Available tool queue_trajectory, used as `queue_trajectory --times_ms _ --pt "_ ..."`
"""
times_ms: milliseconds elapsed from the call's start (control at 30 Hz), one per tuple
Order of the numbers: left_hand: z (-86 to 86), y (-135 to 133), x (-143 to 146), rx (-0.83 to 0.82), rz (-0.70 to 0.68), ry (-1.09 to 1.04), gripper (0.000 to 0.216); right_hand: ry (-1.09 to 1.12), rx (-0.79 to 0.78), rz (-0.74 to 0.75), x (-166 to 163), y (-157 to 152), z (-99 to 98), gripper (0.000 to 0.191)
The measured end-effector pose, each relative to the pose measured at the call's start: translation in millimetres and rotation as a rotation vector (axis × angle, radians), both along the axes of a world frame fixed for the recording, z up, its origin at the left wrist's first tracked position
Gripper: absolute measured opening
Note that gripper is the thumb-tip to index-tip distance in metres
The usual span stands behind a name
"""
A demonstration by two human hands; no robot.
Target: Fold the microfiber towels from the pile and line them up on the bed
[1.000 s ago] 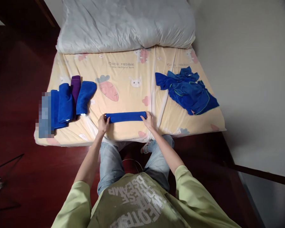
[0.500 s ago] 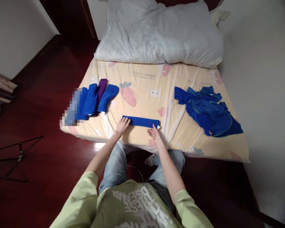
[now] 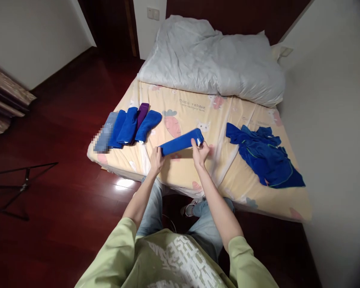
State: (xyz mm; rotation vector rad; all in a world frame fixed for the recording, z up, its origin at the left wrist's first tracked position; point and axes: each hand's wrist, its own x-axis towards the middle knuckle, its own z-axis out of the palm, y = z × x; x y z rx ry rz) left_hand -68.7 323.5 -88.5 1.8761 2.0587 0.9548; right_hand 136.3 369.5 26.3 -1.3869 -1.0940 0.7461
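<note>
A blue towel (image 3: 181, 142) folded into a long narrow strip is held just above the yellow cartoon-print bed sheet (image 3: 186, 116). My left hand (image 3: 156, 159) grips its left end. My right hand (image 3: 200, 148) pinches its right end, which is raised higher, near a small white tag. A row of folded towels (image 3: 133, 126), blue ones with one purple, lies on the bed to the left of my hands.
A heap of unfolded blue cloths (image 3: 265, 156) lies on the right of the bed. A white duvet (image 3: 213, 60) is bunched at the head. Dark red wooden floor (image 3: 54, 192) surrounds the bed; a black metal stand (image 3: 15, 188) is at left. A wall runs along the right.
The folded blue strip lay flat near the bed's front edge under both hands; now both hands have lifted it, right end higher. The view has shifted up and leftward.
</note>
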Motion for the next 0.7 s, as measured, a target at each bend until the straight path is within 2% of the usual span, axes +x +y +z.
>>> queue_trajectory --times_ms 67,133,233,300,400,567,700 --pt "5.4 -8 -13 0.071 0.174 -0.184 0.026 -0.042 0.129 0.208 -42 -1 41.1 0.041" --pt "10.0 -15 -26 0.148 0.332 -0.328 0.03 -0.054 0.201 0.435 -86 -5 73.6 0.043" --pt "13.7 -20 -47 0.224 0.595 -0.462 0.033 -0.072 0.269 0.694 -145 -9 96.0 0.045" --pt "13.8 -21 -59 0.231 0.742 -0.5 0.035 -0.078 0.28 0.782 -175 -8 94.1 0.045" --pt "11.1 -21 -72 0.202 0.866 -0.531 0.031 -0.075 0.242 0.824 -203 -3 78.6 0.044" --pt "2.8 -16 -74 0.123 0.886 -0.601 0.021 -0.073 0.195 0.846 -225 6 59.4 0.045" --pt "-5.5 -14 -70 0.15 0.88 -0.624 0.02 -0.095 0.181 0.855 -231 8 53.6 0.045"
